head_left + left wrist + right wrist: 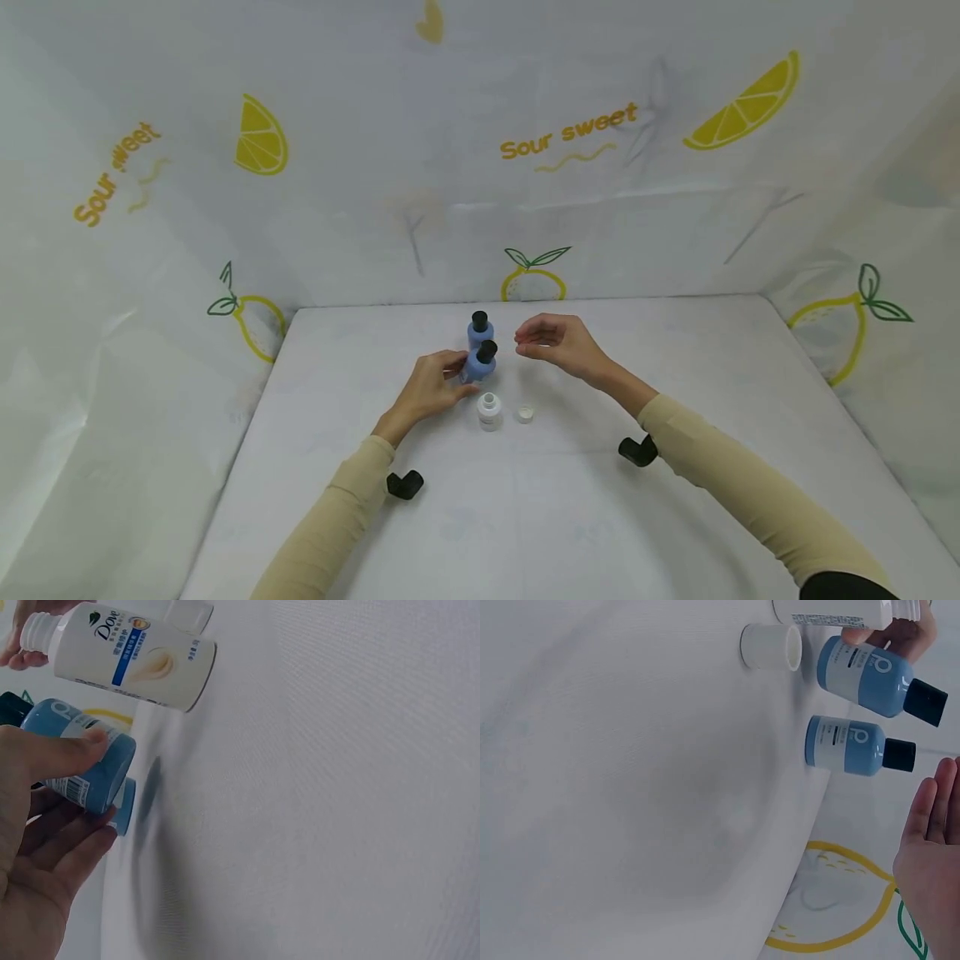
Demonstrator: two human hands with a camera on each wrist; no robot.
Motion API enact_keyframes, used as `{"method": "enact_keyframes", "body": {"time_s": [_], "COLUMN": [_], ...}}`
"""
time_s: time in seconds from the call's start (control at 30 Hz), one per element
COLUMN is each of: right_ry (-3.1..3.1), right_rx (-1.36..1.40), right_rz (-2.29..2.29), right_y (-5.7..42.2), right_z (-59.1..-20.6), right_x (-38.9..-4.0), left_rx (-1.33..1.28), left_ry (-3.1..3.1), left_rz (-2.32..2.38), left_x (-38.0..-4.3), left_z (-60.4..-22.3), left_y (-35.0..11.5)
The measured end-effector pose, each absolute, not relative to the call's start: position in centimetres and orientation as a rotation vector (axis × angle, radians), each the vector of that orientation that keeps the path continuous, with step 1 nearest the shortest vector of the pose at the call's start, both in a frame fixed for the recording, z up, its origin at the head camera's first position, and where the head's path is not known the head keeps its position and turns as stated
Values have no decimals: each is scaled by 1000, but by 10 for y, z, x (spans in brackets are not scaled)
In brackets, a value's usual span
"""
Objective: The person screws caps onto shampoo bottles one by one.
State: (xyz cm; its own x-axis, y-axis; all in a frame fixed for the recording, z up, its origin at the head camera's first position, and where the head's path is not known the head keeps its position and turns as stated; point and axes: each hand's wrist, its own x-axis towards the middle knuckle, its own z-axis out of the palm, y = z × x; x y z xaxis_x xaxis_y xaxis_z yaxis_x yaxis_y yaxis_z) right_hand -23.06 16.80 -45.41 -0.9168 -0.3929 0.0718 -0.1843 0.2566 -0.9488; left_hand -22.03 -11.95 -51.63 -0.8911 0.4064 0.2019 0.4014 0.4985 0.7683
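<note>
In the head view my left hand (432,385) holds a blue bottle (477,367) with a black cap, tilted to the right. The left wrist view shows the thumb on the label side of that bottle (88,754) and the fingers at its other side. A second blue bottle (480,332), also black-capped, stands upright just behind it. My right hand (562,342) hovers to the right of the two, nothing in it, its fingers (922,814) extended in the right wrist view. Nearer stands an uncapped white Dove bottle (489,412), its threaded neck bare.
A white cap (525,414) lies on the white table (480,517) to the right of the white bottle. White sheeting (360,225) printed with lemons rises behind the table and at both sides.
</note>
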Motion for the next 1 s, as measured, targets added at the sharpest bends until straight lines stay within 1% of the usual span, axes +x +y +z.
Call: {"method": "enact_keyframes", "body": {"time_s": [0.2,0.47,0.8,1.0], "right_ry": [2362,2366,2369,2357], "right_rx": [-475,-462,-463,-462], "right_rz": [-1718,-1732,-1727,-1709], "right_y": [173,180,178,177], "right_z": [-457,-463,-465,-465], "right_x": [-227,-223,-223,-222], "left_rx": [647,670,665,640], "left_ry": [2685,2712,2722,2724], "left_rz": [1364,1350,1340,1335], "left_x": [-223,-226,-224,-216], "left_z": [-524,-532,-531,-528], "left_y": [-118,-115,-117,-122]}}
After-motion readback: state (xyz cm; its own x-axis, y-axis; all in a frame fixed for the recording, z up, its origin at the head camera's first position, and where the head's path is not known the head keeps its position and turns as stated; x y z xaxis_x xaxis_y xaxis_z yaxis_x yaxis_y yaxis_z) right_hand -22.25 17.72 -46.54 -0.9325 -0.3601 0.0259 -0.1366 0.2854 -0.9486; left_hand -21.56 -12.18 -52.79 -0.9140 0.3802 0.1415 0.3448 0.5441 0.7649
